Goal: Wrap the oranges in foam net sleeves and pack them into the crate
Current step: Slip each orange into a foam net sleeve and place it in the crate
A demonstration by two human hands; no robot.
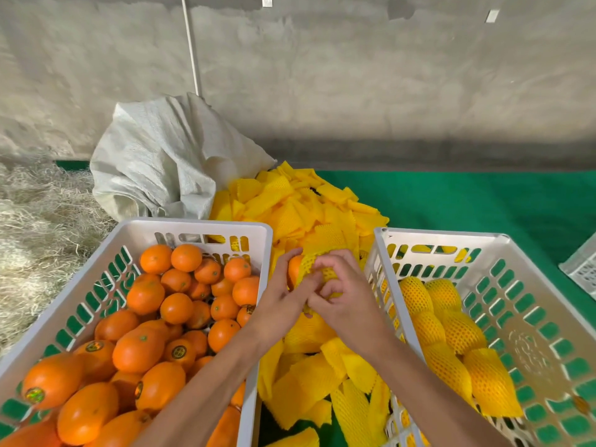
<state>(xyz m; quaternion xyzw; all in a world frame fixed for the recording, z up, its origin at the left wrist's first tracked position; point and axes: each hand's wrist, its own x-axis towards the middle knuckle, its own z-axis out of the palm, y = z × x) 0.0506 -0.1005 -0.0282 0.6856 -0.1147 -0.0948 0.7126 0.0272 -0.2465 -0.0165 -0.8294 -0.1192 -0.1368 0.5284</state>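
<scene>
Here, two bare hands meet in the gap between two white crates. The left hand (280,295) holds an orange (294,270) with its fingers curled round it. The orange is round, bright and shiny, and only a small part of its skin peeks out. The rest is under a yellow foam net sleeve (322,269), which is soft-looking and full of little holes. The right hand (342,301) pinches that sleeve, with its fingers bent and bunched on the net. The orange sits up in the air, just above a big pile of loose yellow sleeves (300,208) that lies between the crates on a green bench (483,201).

The left crate (193,225) is heaped with bare oranges (145,346). Some have small round stickers on them. The right crate (451,237) holds a few wrapped oranges (448,337), each one snug in its yellow net, and they lie close together near the left wall of that crate. Much of its floor shows.

Behind the pile slumps a pale woven sack (154,156). Dry straw (35,214) lies at the far left, and a grey wall (354,75) stands at the back.
</scene>
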